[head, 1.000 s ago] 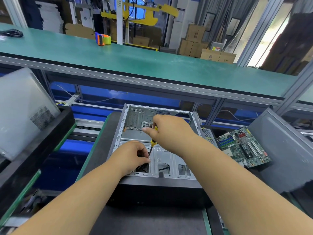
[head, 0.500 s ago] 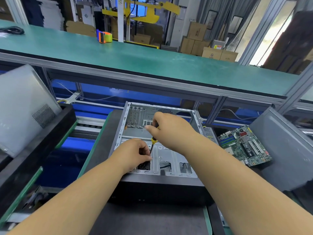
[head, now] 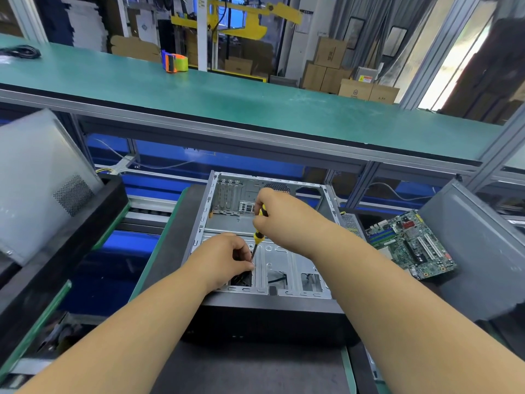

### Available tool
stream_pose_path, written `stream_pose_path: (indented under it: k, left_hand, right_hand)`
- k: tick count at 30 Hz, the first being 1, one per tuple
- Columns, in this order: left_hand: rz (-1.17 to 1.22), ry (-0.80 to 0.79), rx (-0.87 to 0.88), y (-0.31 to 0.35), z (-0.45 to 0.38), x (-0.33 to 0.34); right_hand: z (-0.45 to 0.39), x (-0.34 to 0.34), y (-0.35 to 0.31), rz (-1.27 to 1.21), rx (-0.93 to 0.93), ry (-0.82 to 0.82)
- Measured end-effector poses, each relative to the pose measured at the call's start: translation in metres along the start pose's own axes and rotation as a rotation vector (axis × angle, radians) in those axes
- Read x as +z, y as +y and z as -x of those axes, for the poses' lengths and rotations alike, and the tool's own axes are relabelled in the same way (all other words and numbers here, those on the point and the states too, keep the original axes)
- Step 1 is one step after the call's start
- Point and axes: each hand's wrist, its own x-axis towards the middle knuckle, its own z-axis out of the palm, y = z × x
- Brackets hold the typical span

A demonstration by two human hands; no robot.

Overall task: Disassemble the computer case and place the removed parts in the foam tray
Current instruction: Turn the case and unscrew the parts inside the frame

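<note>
An open computer case [head: 284, 260] lies flat on the black bench in front of me, its bare metal inside facing up. My right hand [head: 281, 214] grips the yellow and black handle of a screwdriver [head: 258, 237], which stands nearly upright with its tip down near the case's front bays. My left hand [head: 227, 260] curls round the screwdriver's shaft close to the tip, over a dark opening. A green motherboard [head: 409, 245] lies to the right of the case. What the tip touches is hidden by my left fingers.
A grey side panel [head: 37, 180] leans in a black tray at the left. Another grey panel [head: 477, 245] leans at the right behind the motherboard. A green shelf [head: 227, 100] runs across above the case, with an orange tape dispenser [head: 174, 62] on it.
Both hands stay on the screwdriver over the case. The right hand has shifted slightly on the handle; the view has tilted a little.
</note>
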Motion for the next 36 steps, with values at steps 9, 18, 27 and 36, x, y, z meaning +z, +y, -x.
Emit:
stream_pose_path:
  k: [9,18,27,36]
  left_hand:
    - [-0.025,-0.010,0.036,-0.001,0.002,-0.002]
    - [-0.012,-0.009,0.036,-0.003,0.001,-0.001]
    - [-0.003,-0.011,0.027,-0.002,0.001,-0.001]
    - [-0.015,-0.009,0.029,-0.002,0.001,-0.001]
  right_hand:
    - [-0.001,-0.005,0.005,0.000,0.024,-0.004]
    - [0.003,-0.005,0.009,0.046,0.008,0.029]
    - [0.000,0.000,0.005,0.039,-0.024,0.036]
    - [0.003,0.003,-0.002,0.101,-0.017,0.093]
